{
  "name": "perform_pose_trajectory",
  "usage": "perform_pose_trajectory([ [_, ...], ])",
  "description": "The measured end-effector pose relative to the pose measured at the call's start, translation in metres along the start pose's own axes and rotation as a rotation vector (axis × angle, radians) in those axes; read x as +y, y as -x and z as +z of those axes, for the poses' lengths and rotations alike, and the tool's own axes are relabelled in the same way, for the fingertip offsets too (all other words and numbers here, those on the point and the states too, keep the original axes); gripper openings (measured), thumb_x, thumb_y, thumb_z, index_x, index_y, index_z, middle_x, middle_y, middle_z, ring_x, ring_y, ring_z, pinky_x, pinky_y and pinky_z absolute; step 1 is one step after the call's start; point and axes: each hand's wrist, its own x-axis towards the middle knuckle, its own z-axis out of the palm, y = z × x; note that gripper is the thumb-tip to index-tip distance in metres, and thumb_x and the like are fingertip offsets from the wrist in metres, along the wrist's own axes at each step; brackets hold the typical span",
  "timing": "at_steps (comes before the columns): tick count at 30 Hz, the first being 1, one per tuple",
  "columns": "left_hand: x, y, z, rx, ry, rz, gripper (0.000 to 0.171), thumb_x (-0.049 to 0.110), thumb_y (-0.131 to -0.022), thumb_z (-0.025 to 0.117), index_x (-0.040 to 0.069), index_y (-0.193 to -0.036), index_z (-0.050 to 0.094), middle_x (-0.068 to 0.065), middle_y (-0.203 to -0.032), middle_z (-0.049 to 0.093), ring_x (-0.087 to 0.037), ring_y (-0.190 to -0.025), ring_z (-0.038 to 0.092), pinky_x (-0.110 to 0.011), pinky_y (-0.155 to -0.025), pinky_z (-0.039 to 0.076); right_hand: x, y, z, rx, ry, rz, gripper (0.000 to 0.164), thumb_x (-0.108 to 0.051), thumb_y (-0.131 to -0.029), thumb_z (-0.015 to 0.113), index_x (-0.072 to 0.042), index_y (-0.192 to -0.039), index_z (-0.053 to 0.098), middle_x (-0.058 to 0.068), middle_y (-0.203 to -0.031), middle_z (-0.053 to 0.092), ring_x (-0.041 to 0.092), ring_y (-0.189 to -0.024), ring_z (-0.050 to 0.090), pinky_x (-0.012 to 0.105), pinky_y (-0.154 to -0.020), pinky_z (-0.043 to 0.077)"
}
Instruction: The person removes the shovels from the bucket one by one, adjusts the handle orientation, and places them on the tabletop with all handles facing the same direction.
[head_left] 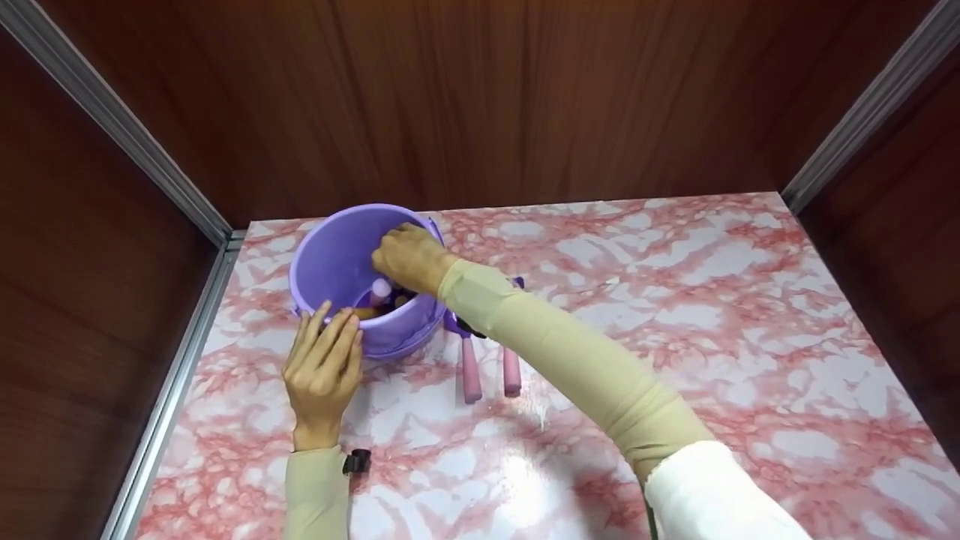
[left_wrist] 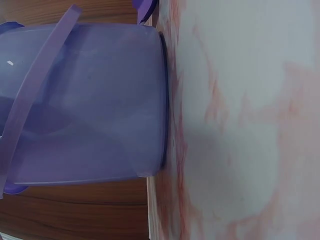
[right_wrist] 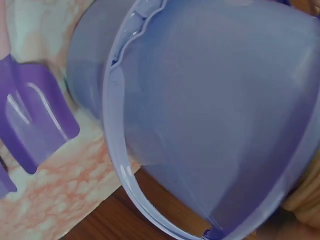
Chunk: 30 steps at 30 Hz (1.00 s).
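A purple plastic bucket (head_left: pixel 330 259) stands at the back left of the table. My right hand (head_left: pixel 412 256) reaches over its right side, inside the rim, with the fingers bent down; their tips and anything between them are hidden. My left hand (head_left: pixel 324 367) rests its fairly straight fingers on the near left rim. Inside the bucket lie a pink rounded handle end (head_left: pixel 381 289), a yellow piece (head_left: pixel 366 313) and dark items, partly covered. In the left wrist view, the bucket's outer wall (left_wrist: pixel 100 105) and hanging handle (left_wrist: pixel 35 85) show, without the hand.
Right of the bucket lie two tools with pink handles, a purple shovel (right_wrist: pixel 40 115) and another tool (head_left: pixel 511 373), partly under my right forearm. The table (head_left: pixel 675 315) has a red-and-white marbled top. Brown wooden panels (head_left: pixel 480 105) enclose its back and sides.
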Motion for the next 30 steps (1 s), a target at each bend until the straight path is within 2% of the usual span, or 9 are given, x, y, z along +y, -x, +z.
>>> perform_pose_trajectory([
  [3, -0.0007, 0.0006, -0.0012, 0.003, -0.003, 0.0, 0.017, 0.014, -0.1, 0.075, 0.001, -0.107, 0.084, -0.018, -0.107, 0.081, -0.047, -0.107, 0.075, -0.063, -0.11, 0.055, -0.0035, -0.0056, 0.0016, -0.047, 0.025, -0.007, 0.028, -0.015, -0.106, 0.055, -0.019, -0.12, 0.079, 0.006, -0.123, 0.077, 0.024, -0.119, 0.07, 0.041, -0.113, 0.05],
  [8, -0.0014, 0.0, -0.0008, -0.003, -0.004, 0.0, 0.017, 0.014, -0.1, 0.075, 0.001, -0.107, 0.084, -0.018, -0.107, 0.082, -0.048, -0.106, 0.075, -0.063, -0.108, 0.056, -0.0054, -0.0108, 0.0013, -0.092, 0.02, -0.001, 0.03, -0.015, -0.108, 0.052, -0.021, -0.121, 0.079, 0.004, -0.125, 0.078, 0.023, -0.121, 0.071, 0.043, -0.123, 0.044],
  [13, -0.0014, 0.0009, -0.0009, -0.008, -0.002, -0.008, 0.017, 0.014, -0.1, 0.075, 0.002, -0.108, 0.084, -0.017, -0.108, 0.082, -0.047, -0.107, 0.075, -0.063, -0.109, 0.056, -0.0072, -0.0115, 0.0018, -0.108, 0.035, -0.011, 0.03, -0.014, -0.107, 0.052, -0.022, -0.119, 0.079, 0.003, -0.124, 0.079, 0.022, -0.115, 0.074, 0.041, -0.121, 0.046],
  [19, -0.0013, 0.0021, -0.002, -0.013, 0.002, -0.008, 0.018, 0.014, -0.1, 0.075, 0.001, -0.109, 0.083, -0.018, -0.109, 0.081, -0.048, -0.109, 0.075, -0.064, -0.108, 0.055, -0.0099, -0.0115, 0.0015, -0.148, 0.076, -0.028, 0.031, -0.015, -0.108, 0.051, -0.022, -0.12, 0.079, 0.001, -0.125, 0.078, 0.022, -0.116, 0.073, 0.039, -0.121, 0.045],
  [30, -0.0018, -0.0005, -0.0001, -0.029, -0.007, -0.002, 0.017, 0.011, -0.098, 0.075, 0.001, -0.109, 0.083, -0.017, -0.11, 0.081, -0.047, -0.107, 0.075, -0.063, -0.107, 0.056, -0.0064, -0.008, -0.0041, -0.098, 0.147, -0.028, 0.029, -0.018, -0.109, 0.051, -0.022, -0.113, 0.079, -0.001, -0.118, 0.079, 0.021, -0.111, 0.072, 0.037, -0.111, 0.051],
])
